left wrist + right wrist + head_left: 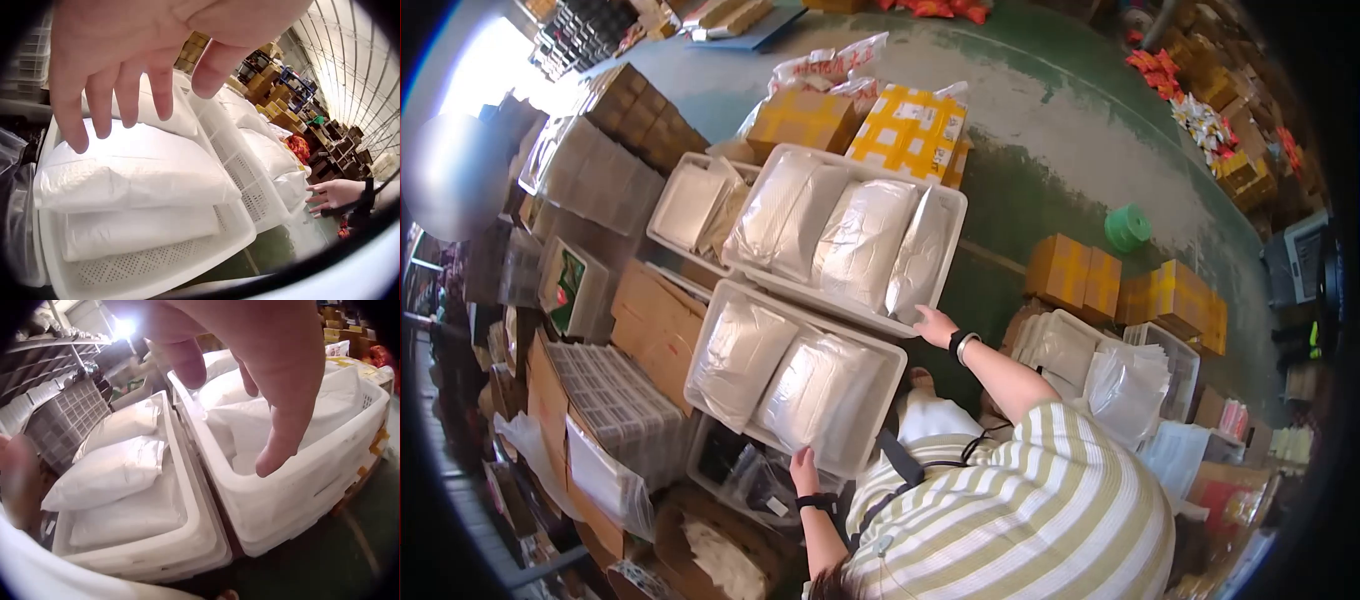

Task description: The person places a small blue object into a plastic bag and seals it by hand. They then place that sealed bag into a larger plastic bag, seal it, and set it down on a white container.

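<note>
Two white plastic baskets stand side by side, each holding plump white plastic packages. In the head view the nearer basket (887, 405) contains packages (818, 385) laid flat; the farther basket (945, 268) carries several packages (867, 240) in a row. My left hand (804, 472) is at the nearer basket's front edge. In the left wrist view its fingers (128, 94) spread loosely over a package (137, 162), holding nothing. At the farther basket's near corner is my right hand (936, 326); the right wrist view shows its fingers (284, 440) extended over the rim, gripping nothing.
Taped cartons (910, 125) stand behind the farther basket. On the left are stacked grey crates (615, 400) and cardboard (665, 320). More cartons (1060, 270), a green roll (1127, 228) and bins with packages (1055, 345) sit to the right on the green floor (1010, 190).
</note>
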A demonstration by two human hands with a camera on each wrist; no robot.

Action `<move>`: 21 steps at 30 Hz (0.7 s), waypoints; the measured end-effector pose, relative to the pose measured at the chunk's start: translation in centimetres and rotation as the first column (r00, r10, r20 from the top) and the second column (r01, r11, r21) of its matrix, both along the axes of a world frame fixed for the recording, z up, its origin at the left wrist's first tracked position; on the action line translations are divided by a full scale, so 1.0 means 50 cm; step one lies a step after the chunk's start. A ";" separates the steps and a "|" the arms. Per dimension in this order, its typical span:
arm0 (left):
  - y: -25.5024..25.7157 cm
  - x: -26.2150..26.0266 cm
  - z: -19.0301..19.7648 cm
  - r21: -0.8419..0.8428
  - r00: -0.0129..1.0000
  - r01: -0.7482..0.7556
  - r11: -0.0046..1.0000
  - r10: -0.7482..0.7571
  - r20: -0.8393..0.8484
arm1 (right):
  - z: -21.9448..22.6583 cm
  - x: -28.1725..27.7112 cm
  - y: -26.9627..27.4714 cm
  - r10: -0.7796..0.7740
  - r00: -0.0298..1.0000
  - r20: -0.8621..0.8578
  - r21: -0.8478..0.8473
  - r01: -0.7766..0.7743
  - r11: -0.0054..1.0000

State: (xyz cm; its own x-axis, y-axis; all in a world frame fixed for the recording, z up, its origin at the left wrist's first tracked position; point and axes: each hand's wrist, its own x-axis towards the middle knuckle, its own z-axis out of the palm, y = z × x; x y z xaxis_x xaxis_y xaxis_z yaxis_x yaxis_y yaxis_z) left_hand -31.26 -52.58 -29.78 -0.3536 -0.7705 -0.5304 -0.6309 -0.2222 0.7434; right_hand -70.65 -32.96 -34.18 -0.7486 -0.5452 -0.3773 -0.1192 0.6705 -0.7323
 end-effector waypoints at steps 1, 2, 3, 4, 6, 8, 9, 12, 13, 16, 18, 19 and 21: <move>0.008 0.009 -0.004 0.019 1.000 -0.024 1.000 0.024 -0.016 | -0.001 0.002 0.004 0.015 0.998 0.067 0.029 -0.017 0.999; 0.017 0.017 -0.002 0.038 0.997 -0.069 0.997 0.068 0.018 | -0.015 0.009 -0.002 0.047 0.998 0.044 0.039 -0.048 0.998; 0.024 0.033 -0.006 0.054 0.992 -0.115 0.992 0.112 0.054 | -0.024 0.019 -0.017 0.078 0.997 0.021 0.049 -0.079 0.996; 0.028 0.049 -0.013 0.069 0.984 -0.161 0.984 0.155 0.090 | -0.033 0.032 -0.027 0.110 0.994 -0.001 0.059 -0.110 0.992; 0.020 0.087 -0.016 0.066 0.968 -0.221 0.973 0.211 0.136 | -0.048 0.048 -0.033 0.139 0.949 0.282 0.136 -0.183 0.974; 0.007 0.114 -0.018 0.080 0.965 -0.238 0.968 0.226 0.133 | -0.068 0.090 -0.032 0.095 0.983 0.159 0.104 -0.113 0.988; -0.001 0.115 -0.025 0.083 0.966 -0.235 0.968 0.224 0.126 | -0.015 0.098 -0.031 0.048 0.975 0.216 0.099 -0.071 0.993; -0.045 0.103 -0.056 0.153 0.979 -0.188 0.970 0.173 0.108 | -0.005 0.131 0.011 -0.011 0.985 0.171 0.081 -0.003 0.997; -0.060 0.093 -0.072 0.156 0.986 -0.159 0.975 0.149 0.074 | 0.002 0.135 0.031 -0.040 0.984 0.174 0.106 0.022 0.994; -0.103 0.051 -0.099 0.035 0.997 0.066 0.997 -0.067 0.028 | -0.002 0.172 0.109 -0.165 0.977 0.136 0.182 0.139 0.973; -0.137 0.010 -0.107 0.044 0.983 0.181 0.983 -0.181 0.007 | 0.001 0.197 0.152 -0.233 0.957 0.175 0.257 0.184 0.949; -0.151 -0.015 -0.106 0.048 0.971 0.230 0.972 -0.233 0.058 | -0.006 0.211 0.167 -0.267 0.946 0.185 0.273 0.211 0.939; -0.178 -0.051 -0.117 0.116 0.946 0.292 0.949 -0.305 0.113 | -0.016 0.246 0.189 -0.349 0.915 0.204 0.266 0.291 0.919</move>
State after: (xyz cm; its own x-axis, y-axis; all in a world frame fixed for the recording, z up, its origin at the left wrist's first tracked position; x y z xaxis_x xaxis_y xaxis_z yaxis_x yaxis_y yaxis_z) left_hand -33.81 -61.48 -35.63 -0.4839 -0.5827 -0.6529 -0.7677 -0.0756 0.6364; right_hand -58.37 -23.49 -35.00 -0.7374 -0.1708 -0.6535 0.2914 0.7924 -0.5359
